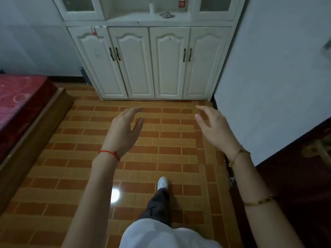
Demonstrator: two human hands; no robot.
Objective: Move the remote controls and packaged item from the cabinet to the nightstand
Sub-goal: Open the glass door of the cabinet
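A white cabinet (152, 63) stands against the far wall, its four lower doors closed. On its open shelf lies a grey packaged item (167, 15), with a white upright object (151, 8) to its left and a red-labelled item (181, 2) at the back. No remote control can be made out. My left hand (123, 129) and my right hand (213, 127) are held out over the tiled floor, well short of the cabinet, fingers apart and holding nothing.
A bed with a red patterned cover (19, 104) and wooden frame runs along the left. A dark wooden piece of furniture (295, 185) stands at the right below a white wall. My foot in a white shoe (162, 183) is stepped forward on the brick-patterned floor (170, 140).
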